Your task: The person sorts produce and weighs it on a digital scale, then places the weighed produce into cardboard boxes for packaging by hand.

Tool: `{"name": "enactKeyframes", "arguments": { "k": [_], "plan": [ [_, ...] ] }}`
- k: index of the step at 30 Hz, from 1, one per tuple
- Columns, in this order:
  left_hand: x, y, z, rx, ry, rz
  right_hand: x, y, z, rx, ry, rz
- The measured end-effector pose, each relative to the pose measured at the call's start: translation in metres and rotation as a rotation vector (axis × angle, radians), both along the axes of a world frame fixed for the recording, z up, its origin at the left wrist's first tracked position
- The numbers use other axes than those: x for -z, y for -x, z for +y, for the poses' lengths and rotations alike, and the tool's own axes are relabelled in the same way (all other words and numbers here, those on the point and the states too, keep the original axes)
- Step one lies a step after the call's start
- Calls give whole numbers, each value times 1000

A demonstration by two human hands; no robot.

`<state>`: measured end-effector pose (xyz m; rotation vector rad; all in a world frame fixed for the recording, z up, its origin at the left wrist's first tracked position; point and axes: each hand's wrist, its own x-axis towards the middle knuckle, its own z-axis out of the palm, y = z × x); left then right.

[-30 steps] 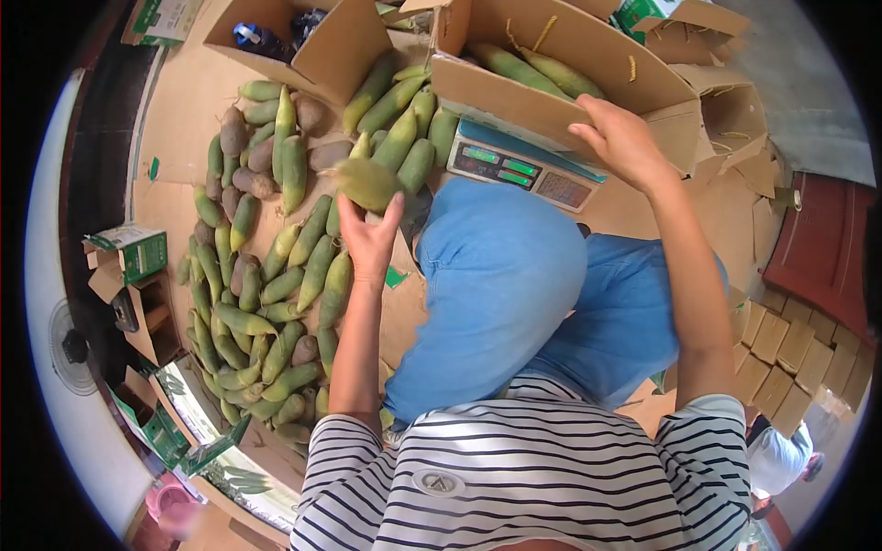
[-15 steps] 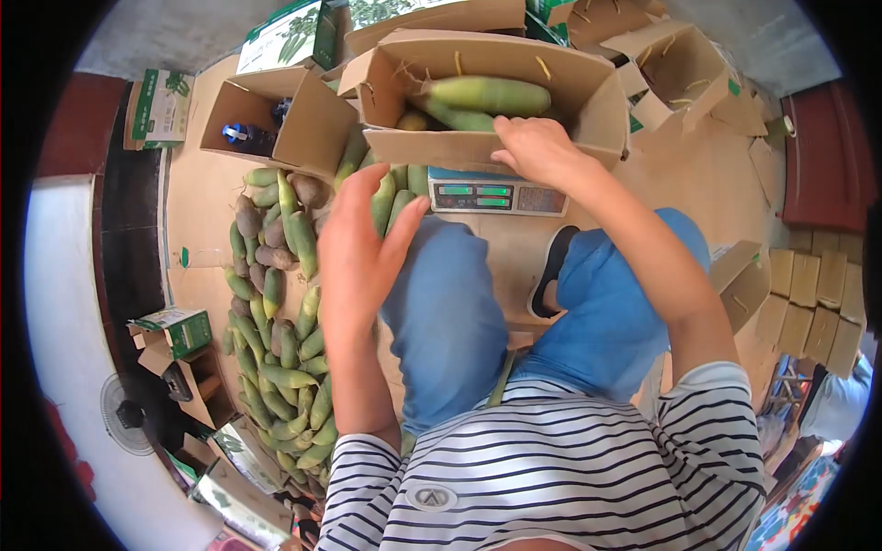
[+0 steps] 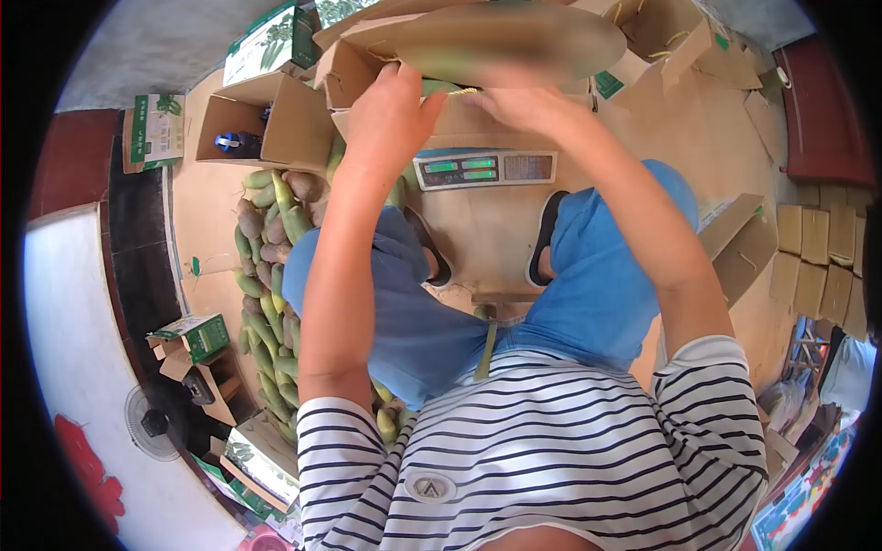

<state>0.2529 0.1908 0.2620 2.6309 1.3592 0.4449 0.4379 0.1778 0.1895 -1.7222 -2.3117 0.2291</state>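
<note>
A cardboard box (image 3: 478,126) stands over the scale (image 3: 485,171), whose green displays are lit. A yellow twisted cord handle (image 3: 464,91) shows at the box's near wall. My right hand (image 3: 524,99) is closed at that cord's right end, its fingers partly blurred. To the left, my left hand (image 3: 390,115) reaches over the near left part of the box, thumb held apart from its fingers; those fingertips are partly hidden. A sliver of a green gourd (image 3: 439,87) shows inside between the hands. A blurred patch hides most of the box's contents.
Green and brown gourds (image 3: 266,239) lie heaped on the floor at left. An upright carton (image 3: 303,129) holds a blue-capped bottle (image 3: 237,142). More open cartons (image 3: 675,55) stand at the back right, another box (image 3: 740,248) by my right knee. A fan (image 3: 152,422) stands lower left.
My left hand has moved up and forward to the box. My right hand has shifted up along its near wall to the cord. My left knee has swung left, uncovering my left shoe.
</note>
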Motion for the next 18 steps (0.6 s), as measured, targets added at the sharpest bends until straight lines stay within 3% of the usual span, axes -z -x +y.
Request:
{"name": "enactKeyframes", "arguments": {
  "k": [2, 8, 18],
  "plan": [
    [12, 9, -3, -55, 98, 393, -5, -4, -3, 35, -98, 12],
    [19, 10, 5, 123, -21, 236, -13, -3, -3, -7, -210, 84],
    [38, 0, 20, 193, 32, 409, -30, 18, 1, -12, -136, 35]
  ]
}}
